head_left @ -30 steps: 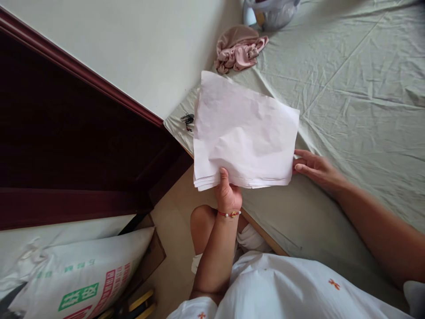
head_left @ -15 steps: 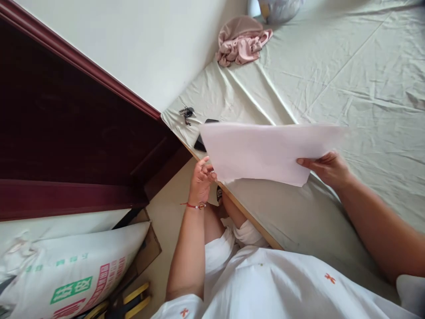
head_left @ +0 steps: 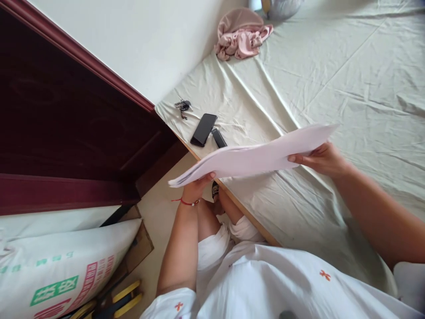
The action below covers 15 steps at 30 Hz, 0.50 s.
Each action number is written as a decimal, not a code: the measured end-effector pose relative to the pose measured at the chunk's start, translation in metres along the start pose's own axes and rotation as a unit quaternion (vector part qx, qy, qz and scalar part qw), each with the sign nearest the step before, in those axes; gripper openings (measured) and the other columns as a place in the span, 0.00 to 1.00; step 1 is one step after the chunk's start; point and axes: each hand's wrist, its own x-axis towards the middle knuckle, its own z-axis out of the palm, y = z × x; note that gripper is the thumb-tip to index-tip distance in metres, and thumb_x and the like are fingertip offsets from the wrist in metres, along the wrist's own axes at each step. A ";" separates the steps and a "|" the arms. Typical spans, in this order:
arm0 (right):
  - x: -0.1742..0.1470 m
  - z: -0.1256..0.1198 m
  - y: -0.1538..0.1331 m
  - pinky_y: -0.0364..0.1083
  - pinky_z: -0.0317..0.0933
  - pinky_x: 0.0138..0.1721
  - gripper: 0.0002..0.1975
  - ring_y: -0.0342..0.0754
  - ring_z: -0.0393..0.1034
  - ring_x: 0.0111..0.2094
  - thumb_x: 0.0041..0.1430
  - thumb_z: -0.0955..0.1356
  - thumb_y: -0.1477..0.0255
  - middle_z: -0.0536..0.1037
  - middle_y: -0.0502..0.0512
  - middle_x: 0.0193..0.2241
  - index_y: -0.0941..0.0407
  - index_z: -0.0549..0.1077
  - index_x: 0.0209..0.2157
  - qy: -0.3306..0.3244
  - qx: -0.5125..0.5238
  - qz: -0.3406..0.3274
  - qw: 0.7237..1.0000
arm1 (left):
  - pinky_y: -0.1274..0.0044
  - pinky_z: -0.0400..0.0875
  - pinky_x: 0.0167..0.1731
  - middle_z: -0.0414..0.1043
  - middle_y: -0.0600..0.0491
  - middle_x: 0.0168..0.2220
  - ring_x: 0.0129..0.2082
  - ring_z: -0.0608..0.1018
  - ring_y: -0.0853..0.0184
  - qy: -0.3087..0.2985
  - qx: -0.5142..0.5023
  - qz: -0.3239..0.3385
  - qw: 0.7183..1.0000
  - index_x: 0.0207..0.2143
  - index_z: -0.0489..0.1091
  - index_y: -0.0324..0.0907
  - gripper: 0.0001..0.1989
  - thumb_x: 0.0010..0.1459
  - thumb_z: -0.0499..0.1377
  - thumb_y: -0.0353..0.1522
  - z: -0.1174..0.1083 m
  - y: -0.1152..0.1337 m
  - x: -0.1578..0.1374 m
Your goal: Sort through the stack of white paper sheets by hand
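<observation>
A stack of white paper sheets [head_left: 252,158] spans the gap between my two hands, above the edge of the sheet-covered bed. My left hand [head_left: 196,186] grips its left end, thumb on top and the other fingers hidden underneath. At the right end my right hand [head_left: 320,159] is closed on the paper, its thumb lying over the near edge. The stack bends in a shallow wave and its left end tilts down. Just beyond the paper lie a black smartphone [head_left: 203,129] and a smaller dark device [head_left: 218,138], partly covered by the stack.
Keys [head_left: 183,106] lie by the bed's corner. A crumpled pink cloth [head_left: 241,35] rests against the wall, near a clear plastic bag [head_left: 283,9]. Dark red wooden furniture [head_left: 73,110] stands at left. Below it are a printed white sack [head_left: 66,266] and a cardboard box [head_left: 142,243].
My left hand has closed on the paper's left end, its fingers having been beside the edge before. The stack has tilted flatter and moved left, uncovering the phone and the small device.
</observation>
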 end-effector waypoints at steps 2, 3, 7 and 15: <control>0.006 0.002 0.007 0.54 0.74 0.48 0.19 0.56 0.78 0.44 0.48 0.81 0.63 0.85 0.55 0.42 0.52 0.83 0.42 -0.019 0.007 0.022 1.000 | 0.63 0.70 0.64 0.84 0.50 0.42 0.57 0.79 0.52 -0.028 0.027 -0.016 0.999 0.38 0.81 0.47 0.28 0.30 0.80 0.27 -0.001 -0.008 0.003; 0.009 0.005 0.010 0.54 0.74 0.48 0.21 0.57 0.77 0.45 0.47 0.82 0.63 0.85 0.56 0.43 0.52 0.82 0.43 -0.018 0.010 0.034 0.999 | 0.64 0.69 0.64 0.84 0.50 0.43 0.58 0.78 0.52 -0.041 0.038 -0.019 0.998 0.39 0.81 0.47 0.28 0.30 0.80 0.26 0.000 -0.011 0.004; 0.018 0.016 0.013 0.56 0.73 0.51 0.25 0.59 0.76 0.48 0.42 0.83 0.64 0.84 0.57 0.45 0.53 0.81 0.43 0.019 0.013 0.052 0.998 | 0.64 0.73 0.60 0.84 0.52 0.40 0.55 0.80 0.52 -0.057 0.041 -0.032 0.997 0.40 0.81 0.49 0.29 0.30 0.79 0.26 0.001 -0.022 0.004; 0.032 0.005 0.004 0.55 0.72 0.54 0.26 0.57 0.76 0.49 0.47 0.81 0.65 0.84 0.54 0.47 0.51 0.80 0.49 -0.131 0.001 0.027 0.991 | 0.64 0.72 0.60 0.83 0.50 0.38 0.53 0.81 0.54 -0.038 0.020 -0.066 0.997 0.38 0.79 0.45 0.29 0.29 0.79 0.22 -0.011 -0.020 0.006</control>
